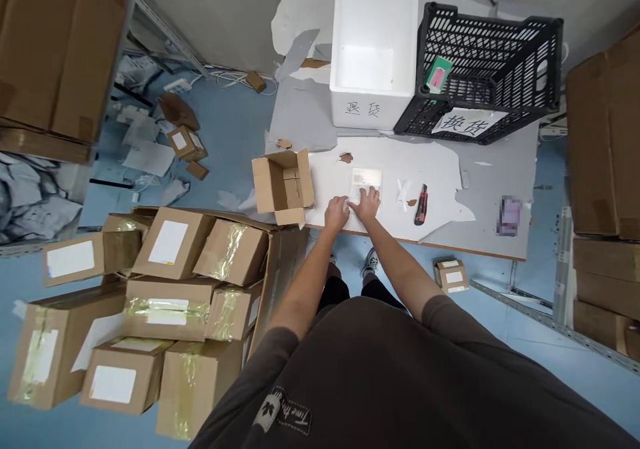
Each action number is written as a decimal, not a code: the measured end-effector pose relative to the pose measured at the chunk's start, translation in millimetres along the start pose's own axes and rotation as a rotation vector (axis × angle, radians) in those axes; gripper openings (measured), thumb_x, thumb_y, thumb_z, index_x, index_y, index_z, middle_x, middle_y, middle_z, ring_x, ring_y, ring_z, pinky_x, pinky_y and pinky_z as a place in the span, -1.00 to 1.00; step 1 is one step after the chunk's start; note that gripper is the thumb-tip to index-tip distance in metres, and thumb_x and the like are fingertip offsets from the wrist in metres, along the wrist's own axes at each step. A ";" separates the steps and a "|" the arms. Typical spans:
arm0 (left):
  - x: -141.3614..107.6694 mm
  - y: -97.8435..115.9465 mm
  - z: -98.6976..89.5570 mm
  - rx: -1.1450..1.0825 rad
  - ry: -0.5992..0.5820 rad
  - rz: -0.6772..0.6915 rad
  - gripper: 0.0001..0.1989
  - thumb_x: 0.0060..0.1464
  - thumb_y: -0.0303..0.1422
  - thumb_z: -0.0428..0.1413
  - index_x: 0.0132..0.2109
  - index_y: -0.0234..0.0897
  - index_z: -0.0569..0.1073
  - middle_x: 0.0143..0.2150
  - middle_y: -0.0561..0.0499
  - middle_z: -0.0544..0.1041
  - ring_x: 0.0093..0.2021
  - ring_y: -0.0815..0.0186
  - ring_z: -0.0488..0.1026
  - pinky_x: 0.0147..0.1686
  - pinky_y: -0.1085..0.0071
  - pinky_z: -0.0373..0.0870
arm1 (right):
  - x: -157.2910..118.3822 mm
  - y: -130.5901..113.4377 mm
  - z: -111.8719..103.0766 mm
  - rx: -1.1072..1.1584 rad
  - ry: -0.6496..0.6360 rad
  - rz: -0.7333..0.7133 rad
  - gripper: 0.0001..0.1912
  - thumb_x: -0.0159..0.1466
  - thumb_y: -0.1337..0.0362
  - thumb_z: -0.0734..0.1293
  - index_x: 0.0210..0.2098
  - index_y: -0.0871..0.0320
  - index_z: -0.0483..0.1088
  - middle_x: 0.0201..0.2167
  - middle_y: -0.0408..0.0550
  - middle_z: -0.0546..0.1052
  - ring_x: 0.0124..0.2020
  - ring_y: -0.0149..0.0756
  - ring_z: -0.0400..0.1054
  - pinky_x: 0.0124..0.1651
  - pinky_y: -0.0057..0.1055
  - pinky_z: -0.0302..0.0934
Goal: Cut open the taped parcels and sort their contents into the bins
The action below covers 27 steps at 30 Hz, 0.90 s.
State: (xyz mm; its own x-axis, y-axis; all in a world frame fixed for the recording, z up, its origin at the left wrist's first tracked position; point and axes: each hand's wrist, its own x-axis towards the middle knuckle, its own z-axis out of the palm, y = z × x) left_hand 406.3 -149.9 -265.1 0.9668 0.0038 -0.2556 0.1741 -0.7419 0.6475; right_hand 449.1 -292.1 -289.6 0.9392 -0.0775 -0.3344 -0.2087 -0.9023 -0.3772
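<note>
Pale flat packet (367, 177) lying on white sheet (430, 159), right of open cardboard box (271, 185). Right hand (368, 203) being nearer: resting over packet's near part, fingers loosely spreading, not visibly closing round it. Left hand (337, 213) sitting just beside near-left corner, fingers curling; cannot tell whether gripping anything. Packet extending far of 2 hands; long axis unclear, near end being covered.

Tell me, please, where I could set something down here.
Bare patches lie between the utility knife and the black crate, and left of the blurred purple item. It's crowded around the left hand, right hand, packet and open carton.
</note>
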 end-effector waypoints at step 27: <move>58.6 16.5 35.9 -0.757 0.106 -0.208 -0.59 0.31 0.07 0.31 -0.13 -0.21 0.60 -0.15 -0.13 0.67 -0.14 0.16 0.66 -0.03 0.21 0.65 | 11.2 140.7 -45.4 0.490 0.234 0.554 -0.67 0.38 0.04 0.31 -0.01 0.13 0.45 -0.18 0.01 0.64 -0.09 -0.08 0.59 0.08 -0.19 0.47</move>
State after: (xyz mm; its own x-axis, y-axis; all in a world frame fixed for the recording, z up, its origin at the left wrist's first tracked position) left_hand 459.1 -185.9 -295.1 0.9065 0.1843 -0.3798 0.3962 -0.0610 0.9161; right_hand 442.6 -439.3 -307.2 0.6846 -0.5991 -0.4151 -0.7100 -0.4195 -0.5656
